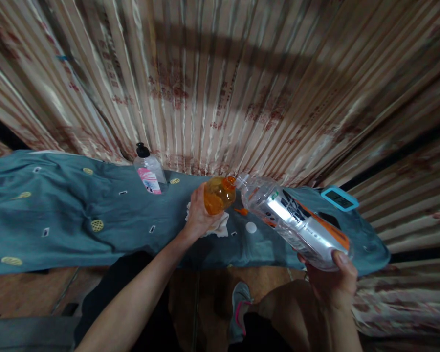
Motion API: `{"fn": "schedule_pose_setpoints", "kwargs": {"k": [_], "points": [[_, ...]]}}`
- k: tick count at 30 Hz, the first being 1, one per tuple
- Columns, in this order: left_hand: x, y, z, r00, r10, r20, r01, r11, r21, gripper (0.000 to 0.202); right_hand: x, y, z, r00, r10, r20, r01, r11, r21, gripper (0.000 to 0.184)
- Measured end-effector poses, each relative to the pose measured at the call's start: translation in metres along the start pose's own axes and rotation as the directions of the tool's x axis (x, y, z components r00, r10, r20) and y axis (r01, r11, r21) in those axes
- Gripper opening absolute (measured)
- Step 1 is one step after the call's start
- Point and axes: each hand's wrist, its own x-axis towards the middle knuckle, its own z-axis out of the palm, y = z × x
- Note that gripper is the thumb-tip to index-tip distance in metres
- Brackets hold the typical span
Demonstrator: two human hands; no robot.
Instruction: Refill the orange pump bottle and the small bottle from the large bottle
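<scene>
Slanted bottle [294, 222] beside orange bottle [220, 195]

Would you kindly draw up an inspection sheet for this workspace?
Surface: creased blue-green patterned cloth.
Things in hand: translucent orange bottle; larger clear plastic bottle, tilted, mouth by the orange one's; contact unclear.
Clutter: black-capped bottle, crumpled white cloth or tissue, white disc, small orange piece, blue-framed device.
Hands: left hand grips the orange bottle; right hand grips the clear bottle's base.
Cables: nothing seen.
Surroundings: pleated curtain, brown floor.

Left fingers [198, 196] curled; right thumb [340, 260] uppermost
</scene>
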Motion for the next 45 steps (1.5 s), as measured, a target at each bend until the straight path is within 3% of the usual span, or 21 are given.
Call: {"fn": "schedule_pose_setpoints", "kwargs": {"k": [5,12,17,38,45], "points": [[-0.001,0.001,0.001,1.000,-0.002,0.009,0.002,1.000,0.013,0.099,0.005,0.002,-0.007,0.999,-0.016,-0.049,0.015,1.000,-0.022,0.066],[-0.002,0.002,0.002,1.000,0.009,0.014,-0.009,1.000,0.024,0.099,-0.010,-0.018,0.022,0.990,-0.079,-0.115,0.076,0.997,-0.029,0.063],[-0.002,0.002,-0.001,0.999,0.020,0.027,-0.021,0.999,0.027,0.099,-0.016,-0.028,0.033,0.985,-0.041,-0.169,0.033,0.998,-0.049,0.066],[0.000,0.010,0.000,0.999,-0.010,0.039,0.008,0.998,0.056,0.098,-0.015,-0.025,0.025,0.973,-0.050,-0.225,0.041,0.998,-0.043,0.065],[-0.001,0.006,-0.001,0.999,-0.006,0.049,0.005,1.000,0.030,0.099,-0.014,-0.024,0.026,0.979,-0.105,-0.174,0.100,0.994,-0.041,0.059]]}}
